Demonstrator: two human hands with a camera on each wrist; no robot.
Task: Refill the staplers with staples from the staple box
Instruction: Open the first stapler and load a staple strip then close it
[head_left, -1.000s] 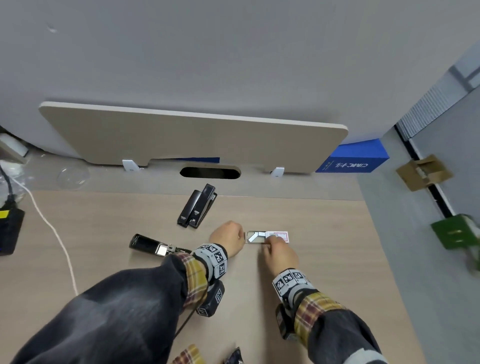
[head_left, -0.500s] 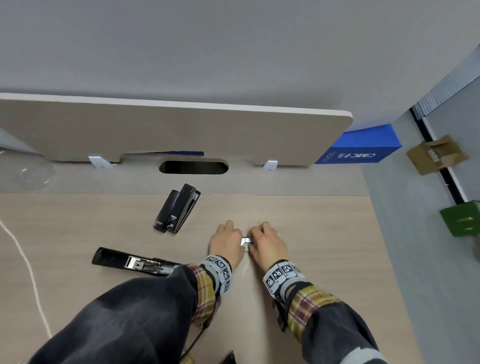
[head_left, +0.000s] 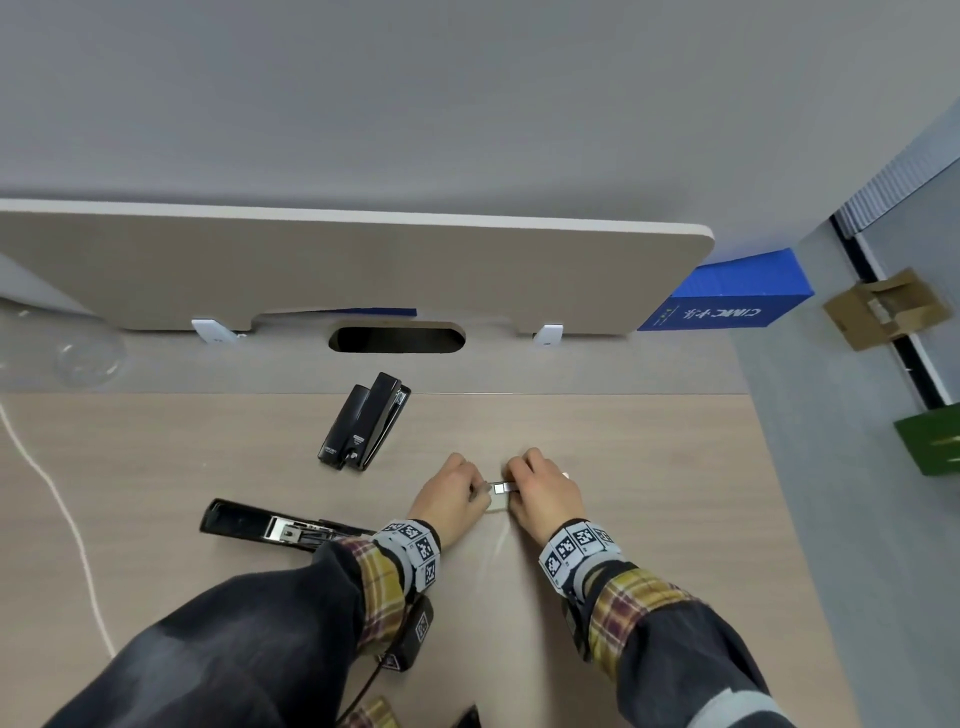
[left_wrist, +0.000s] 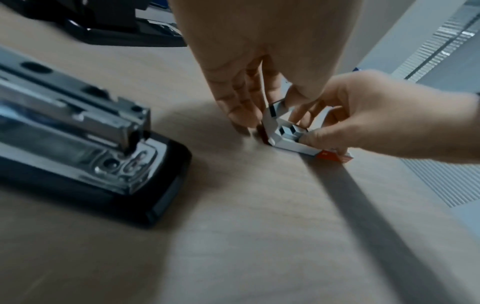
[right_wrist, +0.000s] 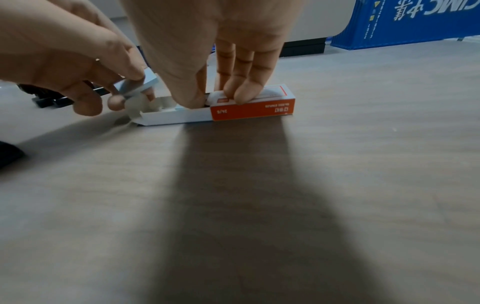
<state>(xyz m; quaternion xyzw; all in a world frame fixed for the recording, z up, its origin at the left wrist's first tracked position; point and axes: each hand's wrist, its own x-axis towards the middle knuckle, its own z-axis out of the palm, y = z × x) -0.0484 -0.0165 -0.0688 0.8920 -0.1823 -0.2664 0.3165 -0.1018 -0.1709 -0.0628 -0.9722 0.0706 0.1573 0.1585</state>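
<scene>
The small orange-and-white staple box (right_wrist: 252, 107) lies on the desk with its white inner tray (right_wrist: 171, 118) slid out to the left. My left hand (right_wrist: 124, 90) pinches the tray's raised end flap (left_wrist: 275, 113). My right hand (right_wrist: 215, 98) holds the box, fingers (right_wrist: 241, 92) on top of the orange sleeve and thumb down at the tray, where silver staples (left_wrist: 291, 131) show. In the head view both hands (head_left: 475, 493) (head_left: 514, 488) cover most of the box (head_left: 501, 488). A black stapler (head_left: 270, 527) lies opened flat to the left, its metal channel (left_wrist: 78, 115) exposed.
Two closed black staplers (head_left: 363, 421) lie side by side behind my left hand. A beige divider panel (head_left: 363, 265) with a cable slot (head_left: 397, 339) closes off the desk's back. A white cable (head_left: 57, 509) runs down the left. A blue box (head_left: 727, 301) stands past the desk's right edge.
Both hands have closed in over the staple box, which showed more openly one second ago. My left hand has taken hold of the tray's end flap. The staplers have not moved.
</scene>
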